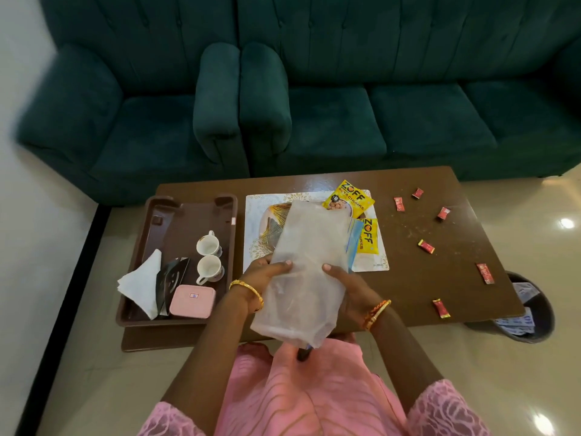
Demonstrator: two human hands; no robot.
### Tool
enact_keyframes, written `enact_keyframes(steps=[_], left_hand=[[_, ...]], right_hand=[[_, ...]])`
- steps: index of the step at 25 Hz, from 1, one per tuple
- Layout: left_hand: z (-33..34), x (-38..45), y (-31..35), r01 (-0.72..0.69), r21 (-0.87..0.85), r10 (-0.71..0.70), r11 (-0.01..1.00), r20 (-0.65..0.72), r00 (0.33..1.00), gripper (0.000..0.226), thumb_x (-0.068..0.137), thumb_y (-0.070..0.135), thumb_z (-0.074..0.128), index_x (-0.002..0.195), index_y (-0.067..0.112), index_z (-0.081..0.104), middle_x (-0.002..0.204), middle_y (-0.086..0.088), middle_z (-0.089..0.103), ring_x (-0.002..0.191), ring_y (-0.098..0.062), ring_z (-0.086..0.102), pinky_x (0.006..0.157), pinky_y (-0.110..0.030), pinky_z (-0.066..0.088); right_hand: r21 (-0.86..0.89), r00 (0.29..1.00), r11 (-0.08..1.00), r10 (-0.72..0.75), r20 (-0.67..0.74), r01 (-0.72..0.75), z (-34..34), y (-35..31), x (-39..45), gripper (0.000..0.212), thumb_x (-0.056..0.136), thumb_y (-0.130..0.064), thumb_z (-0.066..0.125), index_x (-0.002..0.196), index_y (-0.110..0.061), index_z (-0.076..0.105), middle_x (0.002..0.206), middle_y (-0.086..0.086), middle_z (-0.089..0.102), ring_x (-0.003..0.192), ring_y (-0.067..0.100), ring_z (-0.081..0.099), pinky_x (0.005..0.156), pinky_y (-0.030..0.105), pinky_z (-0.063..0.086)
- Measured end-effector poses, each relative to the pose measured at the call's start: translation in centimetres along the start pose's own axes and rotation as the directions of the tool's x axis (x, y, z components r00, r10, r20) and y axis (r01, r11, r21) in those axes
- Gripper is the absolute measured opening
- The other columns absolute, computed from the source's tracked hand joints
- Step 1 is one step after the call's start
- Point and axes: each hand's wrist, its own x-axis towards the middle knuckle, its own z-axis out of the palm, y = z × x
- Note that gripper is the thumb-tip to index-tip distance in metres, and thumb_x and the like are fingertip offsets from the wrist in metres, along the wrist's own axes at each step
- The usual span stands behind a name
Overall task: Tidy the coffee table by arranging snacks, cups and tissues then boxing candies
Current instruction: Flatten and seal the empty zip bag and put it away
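While both hands grip it, a translucent plastic bag (306,272) hangs over the near edge of the coffee table (440,272), with the left hand (264,278) closed on its left side and the right hand (345,287) closed on its right side. Behind the bag lie two yellow snack packets (352,199) on a patterned plate, which rests on a white placemat (374,265). I judge the snacks are only partly arranged. On the left, the brown tray (132,294) already holds two white cups (208,245), a stack of tissues (141,284) and a pink box (192,301), so this part looks done. On the right, six red candies (426,246) are scattered on the bare table, well apart from each other, so the boxing is still left. A dark bin (531,322) stands on the floor beside the table
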Motion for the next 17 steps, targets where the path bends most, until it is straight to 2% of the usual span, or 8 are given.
enact_keyframes(steps=[2, 6, 8, 10, 12, 14, 15, 17], left_hand=[[-0.3, 0.0, -0.4, -0.015, -0.036, 0.015, 0.999, -0.006, 1.000, 0.023, 0.080, 0.015, 0.070, 0.103, 0.012, 0.071, 0.093, -0.008, 0.074, 0.079, -0.021, 0.072, 0.067, -0.029, 0.058], [-0.6, -0.7, -0.8, 0.050, -0.055, -0.039, 0.997, 0.197, 0.980, 0.030, 0.078, 0.004, 0.068, 0.107, 0.014, 0.069, 0.095, -0.006, 0.076, 0.085, -0.020, 0.072, 0.073, -0.031, 0.060], [-0.6, -0.6, -1.0, 0.061, -0.051, -0.049, 0.997, 0.204, 0.978, 0.028, 0.084, -0.003, 0.059, 0.107, 0.010, 0.067, 0.094, -0.006, 0.075, 0.084, -0.019, 0.072, 0.074, -0.030, 0.061], [-0.5, -0.4, -1.0, 0.099, -0.097, -0.080, 0.990, 0.183, 0.980, 0.023, 0.087, -0.001, 0.055, 0.104, 0.010, 0.065, 0.090, -0.005, 0.076, 0.081, -0.018, 0.073, 0.073, -0.032, 0.061], [-0.8, -0.2, -1.1, 0.165, -0.197, -0.115, 0.966, 0.244, 0.963, 0.025, 0.086, 0.015, 0.053, 0.109, 0.011, 0.063, 0.091, -0.005, 0.076, 0.085, -0.020, 0.072, 0.076, -0.034, 0.060], [-1.1, 0.2, -1.4, 0.312, -0.293, -0.184, 0.904, 0.393, 0.901, 0.051, 0.081, 0.047, 0.048, 0.119, 0.015, 0.062, 0.109, -0.010, 0.072, 0.105, -0.031, 0.065, 0.087, -0.045, 0.055], [-1.1, 0.3, -1.5, 0.385, -0.277, -0.227, 0.880, 0.467, 0.855, 0.068, 0.079, 0.065, 0.041, 0.124, 0.018, 0.060, 0.120, -0.011, 0.067, 0.116, -0.036, 0.058, 0.090, -0.053, 0.051], [-0.6, 0.6, -1.7, 0.449, -0.191, -0.300, 0.873, 0.517, 0.802, 0.085, 0.069, 0.079, 0.044, 0.128, 0.020, 0.058, 0.128, -0.012, 0.062, 0.122, -0.038, 0.053, 0.090, -0.060, 0.048]], right_hand=[[-0.082, 0.999, 0.996, -0.048, -0.023, 0.046, -0.1, -0.3, 0.3, 0.050, 0.079, -0.008, 0.067, 0.127, -0.006, 0.052, 0.124, 0.020, 0.060, 0.112, 0.037, 0.058, 0.099, 0.052, 0.046], [-0.174, 0.975, 0.978, -0.144, -0.168, 0.115, -1.1, -1.3, 0.7, 0.046, 0.077, 0.017, 0.057, 0.117, -0.004, 0.056, 0.097, 0.011, 0.069, 0.086, 0.028, 0.065, 0.076, 0.041, 0.058], [-0.256, 0.963, 0.956, -0.193, -0.189, 0.141, -1.6, -1.5, 0.9, 0.040, 0.076, 0.027, 0.047, 0.104, 0.000, 0.060, 0.076, 0.002, 0.074, 0.077, 0.026, 0.066, 0.067, 0.031, 0.060], [-0.369, 0.935, 0.908, -0.287, -0.208, 0.197, -1.8, -1.7, 1.0, 0.037, 0.079, 0.030, 0.037, 0.098, 0.009, 0.060, 0.070, 0.000, 0.071, 0.072, 0.019, 0.067, 0.059, 0.019, 0.058], [-0.440, 0.903, 0.845, -0.403, -0.151, 0.304, -1.9, -2.3, 1.1, 0.030, 0.081, 0.028, 0.038, 0.094, 0.014, 0.061, 0.089, 0.003, 0.064, 0.074, 0.002, 0.068, 0.060, 0.012, 0.055], [-0.447, 0.892, 0.809, -0.448, -0.052, 0.380, -1.8, -3.0, 1.1, 0.034, 0.084, 0.021, 0.036, 0.079, 0.003, 0.064, 0.107, 0.013, 0.059, 0.096, 0.012, 0.063, 0.073, 0.018, 0.054], [-0.476, 0.881, 0.781, -0.473, -0.030, 0.404, -1.8, -3.3, 1.2, 0.038, 0.086, 0.018, 0.035, 0.073, 0.000, 0.066, 0.112, 0.016, 0.055, 0.103, 0.019, 0.056, 0.078, 0.018, 0.052], [-0.581, 0.857, 0.707, -0.514, -0.031, 0.403, -2.2, -3.3, 1.6, 0.038, 0.084, 0.017, 0.037, 0.061, 0.008, 0.066, 0.114, 0.015, 0.053, 0.107, 0.023, 0.048, 0.083, 0.014, 0.048]])
